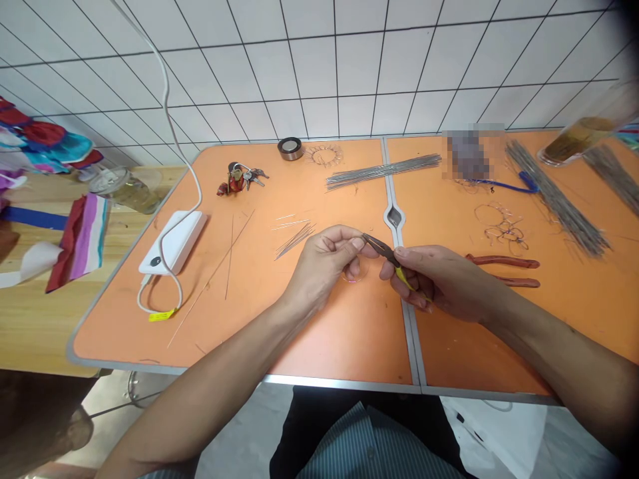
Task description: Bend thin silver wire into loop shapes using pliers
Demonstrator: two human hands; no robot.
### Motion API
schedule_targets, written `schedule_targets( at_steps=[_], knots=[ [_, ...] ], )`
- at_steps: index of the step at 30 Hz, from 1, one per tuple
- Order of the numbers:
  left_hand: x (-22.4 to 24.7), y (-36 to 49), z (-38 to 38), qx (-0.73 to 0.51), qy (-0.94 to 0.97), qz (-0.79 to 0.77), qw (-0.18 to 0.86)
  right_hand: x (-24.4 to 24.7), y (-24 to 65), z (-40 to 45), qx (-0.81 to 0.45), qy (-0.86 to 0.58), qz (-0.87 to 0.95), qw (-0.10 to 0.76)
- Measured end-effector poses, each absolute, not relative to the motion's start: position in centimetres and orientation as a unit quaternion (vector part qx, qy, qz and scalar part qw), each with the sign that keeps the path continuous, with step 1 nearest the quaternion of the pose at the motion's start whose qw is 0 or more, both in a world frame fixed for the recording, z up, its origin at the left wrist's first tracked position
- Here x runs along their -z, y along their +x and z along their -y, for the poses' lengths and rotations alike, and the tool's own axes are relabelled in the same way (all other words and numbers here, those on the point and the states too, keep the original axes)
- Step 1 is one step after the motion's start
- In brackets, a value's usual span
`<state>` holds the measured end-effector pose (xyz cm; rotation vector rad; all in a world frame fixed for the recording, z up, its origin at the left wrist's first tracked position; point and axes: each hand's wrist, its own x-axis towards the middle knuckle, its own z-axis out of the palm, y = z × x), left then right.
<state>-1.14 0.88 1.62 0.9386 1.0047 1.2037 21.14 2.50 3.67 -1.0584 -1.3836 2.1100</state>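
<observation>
My right hand [439, 279] is shut on a pair of yellow-handled pliers [385, 252], with their dark jaws pointing up and left. The jaws meet the fingertips of my left hand [324, 263]. Those fingers pinch a thin wire, which seems to form a small loop [355, 274] below them, though it is faint. Several loose straight wires [294, 239] lie on the orange folding table [124, 319] to the left of my left hand. Red-handled pliers [502, 269] lie just beyond my right hand.
Bundles of straight wire [383, 169] and bent wire shapes [504, 226] lie at the back of the table. Keys [239, 178], a white power bank [172, 243] with its cable, and a glass of brown liquid [582, 123] also stand there. Tiled wall rises behind.
</observation>
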Motion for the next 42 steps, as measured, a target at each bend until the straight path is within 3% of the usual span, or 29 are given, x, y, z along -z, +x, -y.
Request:
schedule_targets(
  at_steps=[15, 29, 42],
  knots=[
    [-1.4, -1.0, -0.8, -0.515, 0.416, -0.454, 0.596, -4.6, 20.9, -2.3, -0.696, -0.427, 0.55, 0.177],
    [-1.8, -0.7, -0.4, -0.497, 0.419, -0.488, 0.582, -4.0, 20.5, -1.9, -0.344, -0.48, 0.788, 0.172],
    [-1.7, -0.9, -0.3, -0.486, 0.431, -0.505, 0.569, -2.6, 20.5, -2.1, -0.217, -0.441, 0.851, 0.184]
  ],
)
